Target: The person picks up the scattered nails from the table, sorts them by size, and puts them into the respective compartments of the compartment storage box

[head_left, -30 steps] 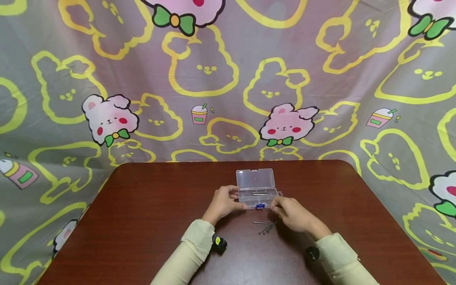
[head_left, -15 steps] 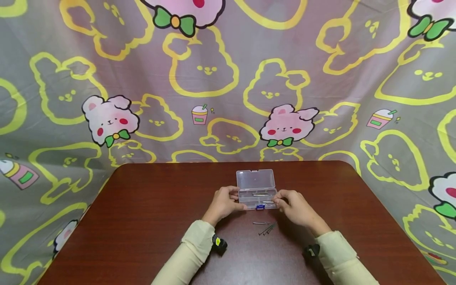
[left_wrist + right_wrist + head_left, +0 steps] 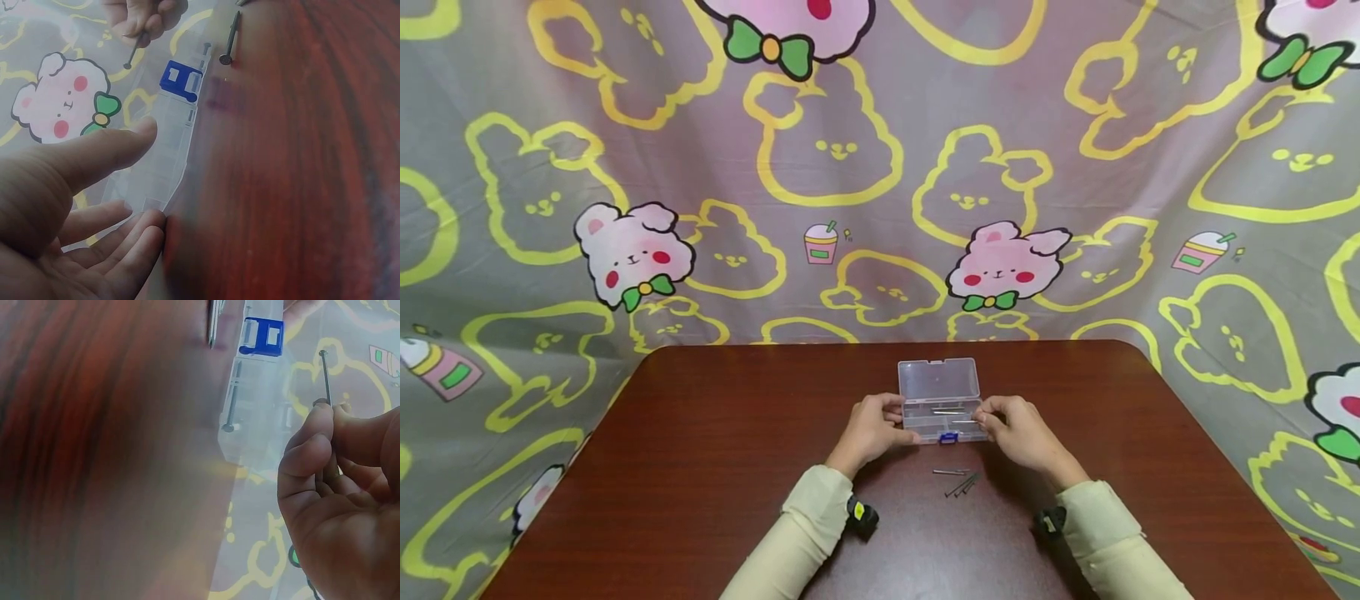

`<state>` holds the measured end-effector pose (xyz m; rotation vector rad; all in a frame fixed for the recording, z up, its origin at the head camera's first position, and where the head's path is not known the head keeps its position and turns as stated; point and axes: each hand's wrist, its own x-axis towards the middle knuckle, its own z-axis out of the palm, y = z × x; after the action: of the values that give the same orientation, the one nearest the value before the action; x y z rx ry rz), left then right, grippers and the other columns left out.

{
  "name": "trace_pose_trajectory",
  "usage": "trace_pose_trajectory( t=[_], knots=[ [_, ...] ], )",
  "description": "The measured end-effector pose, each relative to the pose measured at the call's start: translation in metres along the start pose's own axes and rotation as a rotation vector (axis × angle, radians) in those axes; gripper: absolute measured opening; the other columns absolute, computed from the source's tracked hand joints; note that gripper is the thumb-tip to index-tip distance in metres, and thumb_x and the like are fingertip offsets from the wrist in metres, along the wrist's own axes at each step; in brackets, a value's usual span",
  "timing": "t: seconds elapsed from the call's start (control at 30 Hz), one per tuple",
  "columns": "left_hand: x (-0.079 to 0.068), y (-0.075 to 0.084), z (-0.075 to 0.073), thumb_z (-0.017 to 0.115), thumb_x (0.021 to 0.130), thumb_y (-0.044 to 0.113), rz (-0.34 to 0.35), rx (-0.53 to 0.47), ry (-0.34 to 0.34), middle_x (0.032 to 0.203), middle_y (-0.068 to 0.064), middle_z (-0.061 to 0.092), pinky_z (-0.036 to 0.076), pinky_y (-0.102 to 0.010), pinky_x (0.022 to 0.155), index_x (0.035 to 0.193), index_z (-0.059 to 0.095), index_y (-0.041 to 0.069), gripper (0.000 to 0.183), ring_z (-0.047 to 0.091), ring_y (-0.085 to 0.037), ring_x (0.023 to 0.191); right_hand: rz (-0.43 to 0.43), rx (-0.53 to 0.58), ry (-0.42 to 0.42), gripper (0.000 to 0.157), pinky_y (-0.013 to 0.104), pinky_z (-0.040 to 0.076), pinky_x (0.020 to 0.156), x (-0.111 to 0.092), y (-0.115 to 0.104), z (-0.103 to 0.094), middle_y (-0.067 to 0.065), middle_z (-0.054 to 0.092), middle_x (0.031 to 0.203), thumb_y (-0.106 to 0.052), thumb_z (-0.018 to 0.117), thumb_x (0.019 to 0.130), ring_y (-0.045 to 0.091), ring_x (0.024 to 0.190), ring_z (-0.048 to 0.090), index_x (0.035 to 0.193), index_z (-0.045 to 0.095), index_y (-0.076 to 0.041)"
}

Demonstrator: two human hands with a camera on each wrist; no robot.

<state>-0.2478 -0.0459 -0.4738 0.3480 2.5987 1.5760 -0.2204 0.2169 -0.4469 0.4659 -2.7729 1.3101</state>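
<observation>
A clear plastic compartment box stands on the table with its lid raised at the back and a blue latch in front. My left hand grips its left end, thumb at the front corner. Over the right part of the box, my right hand pinches a nail between thumb and fingers, its head end pointing out. Several nails lie in the back compartment. Another nail shows through the front right compartment in the right wrist view.
Several loose nails lie on the brown table just in front of the box. A patterned curtain hangs behind the table. Dark wrist cameras sit at both cuffs.
My right hand has moved from the box's front right corner, close to the loose nails, back and up over the compartments, with a nail in its fingertips. The left hand has stayed put.
</observation>
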Motion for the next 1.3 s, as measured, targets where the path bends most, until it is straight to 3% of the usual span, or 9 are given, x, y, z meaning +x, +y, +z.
trace_pose_trajectory(
  t=[0.3,0.63,1.03,1.3],
  knots=[
    [0.0,0.001,0.0,0.096,0.066,0.014,-0.001,-0.008,0.0,0.104,-0.012,0.071,0.056,-0.039,0.084,0.124,0.067,-0.002,0.067,0.068,-0.025,0.097,0.043,-0.061,0.028,0.013,0.029,0.043,0.056,0.005,0.007,-0.001,-0.001,0.058,0.068,-0.005,0.062,0.1,0.014,0.06,0.051,0.091,0.073,-0.004],
    [-0.001,0.001,0.0,0.096,0.067,0.015,0.0,0.007,-0.003,0.104,-0.01,0.072,0.056,-0.037,0.083,0.124,0.067,-0.001,0.066,0.068,-0.023,0.097,0.03,-0.146,0.045,0.016,0.032,0.043,0.063,0.009,0.012,0.002,-0.002,0.06,0.07,-0.005,0.064,0.098,0.015,0.064,0.051,0.084,0.072,-0.006],
    [0.0,0.001,0.0,0.096,0.068,0.015,-0.008,0.004,-0.004,0.105,-0.01,0.071,0.056,-0.038,0.084,0.126,0.067,0.0,0.067,0.067,-0.024,0.099,0.075,-0.155,0.093,0.017,0.034,0.043,0.063,0.014,0.01,0.003,0.0,0.06,0.072,-0.006,0.062,0.099,0.017,0.065,0.05,0.085,0.071,-0.005],
    [-0.001,0.001,0.0,0.096,0.067,0.014,0.002,0.004,-0.005,0.104,-0.011,0.071,0.056,-0.038,0.084,0.124,0.067,-0.002,0.066,0.068,-0.024,0.098,0.103,-0.175,0.082,0.018,0.033,0.04,0.059,0.018,0.008,0.009,0.0,0.061,0.076,-0.007,0.062,0.099,0.017,0.063,0.047,0.083,0.071,-0.007]
  ],
)
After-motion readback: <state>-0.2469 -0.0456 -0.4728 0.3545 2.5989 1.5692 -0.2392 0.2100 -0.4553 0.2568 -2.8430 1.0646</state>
